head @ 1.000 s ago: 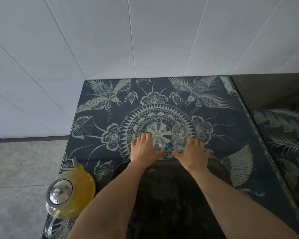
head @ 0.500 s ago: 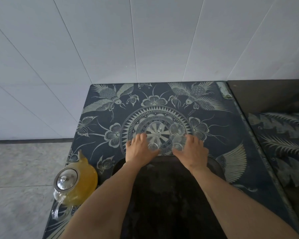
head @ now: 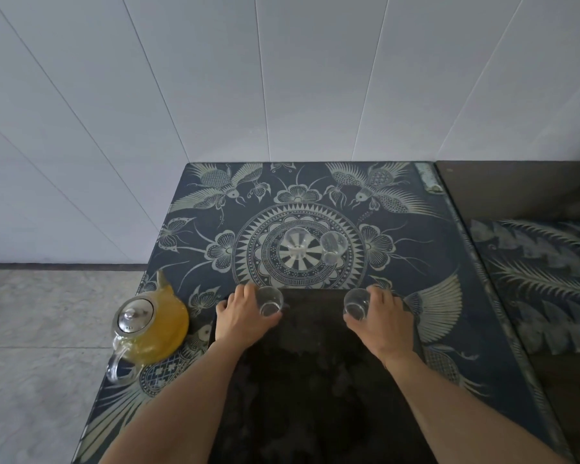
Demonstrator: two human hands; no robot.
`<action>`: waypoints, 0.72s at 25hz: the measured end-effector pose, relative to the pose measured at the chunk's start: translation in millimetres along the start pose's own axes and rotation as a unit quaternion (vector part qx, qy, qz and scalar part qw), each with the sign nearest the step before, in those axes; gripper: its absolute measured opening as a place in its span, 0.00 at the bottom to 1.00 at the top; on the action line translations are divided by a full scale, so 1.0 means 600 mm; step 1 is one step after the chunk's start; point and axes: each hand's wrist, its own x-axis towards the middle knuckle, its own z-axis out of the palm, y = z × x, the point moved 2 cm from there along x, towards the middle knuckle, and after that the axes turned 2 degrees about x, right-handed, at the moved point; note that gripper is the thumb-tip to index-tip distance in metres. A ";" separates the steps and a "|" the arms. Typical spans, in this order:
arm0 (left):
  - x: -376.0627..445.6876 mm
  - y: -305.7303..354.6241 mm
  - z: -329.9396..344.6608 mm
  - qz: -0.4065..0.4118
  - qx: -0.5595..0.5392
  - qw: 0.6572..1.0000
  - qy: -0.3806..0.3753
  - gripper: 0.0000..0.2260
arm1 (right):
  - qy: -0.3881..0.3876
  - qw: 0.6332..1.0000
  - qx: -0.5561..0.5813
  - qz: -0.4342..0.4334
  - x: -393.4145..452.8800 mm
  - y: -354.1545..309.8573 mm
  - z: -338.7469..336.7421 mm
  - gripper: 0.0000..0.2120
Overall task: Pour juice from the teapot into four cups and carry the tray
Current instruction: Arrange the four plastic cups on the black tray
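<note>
My left hand [head: 241, 316] grips a small clear glass cup [head: 270, 301] at the far left corner of the black tray [head: 315, 380]. My right hand [head: 380, 318] grips another clear cup [head: 355, 303] at the tray's far right corner. Two more clear cups, one [head: 297, 244] in the middle of the round pattern and one [head: 332, 247] just right of it, stand on the table beyond the tray. A glass teapot [head: 151, 326] full of yellow juice, with a metal lid, sits at the table's left edge.
The table [head: 432, 249] has a dark top with a pale bird and flower pattern and stands against a white panelled wall. A second dark table [head: 533, 262] adjoins on the right. Grey tiled floor [head: 47, 329] lies to the left.
Both hands have drawn back from the cluster of cups, each bringing one cup towards me to the tray's far corners. Two cups stay in the middle of the table.
</note>
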 end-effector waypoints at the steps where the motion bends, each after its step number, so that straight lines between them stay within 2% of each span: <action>1: -0.009 -0.001 0.004 -0.003 0.002 1.000 0.001 0.38 | -0.005 1.000 -0.004 0.003 -0.007 0.010 0.002 0.38; 15: -0.057 -0.023 0.013 -0.037 0.002 0.999 -0.010 0.39 | -0.035 0.999 -0.011 0.005 -0.034 0.023 0.028 0.41; 18: -0.060 -0.025 0.015 -0.040 0.004 0.999 -0.016 0.43 | -0.043 0.999 -0.011 0.007 -0.035 0.022 0.032 0.42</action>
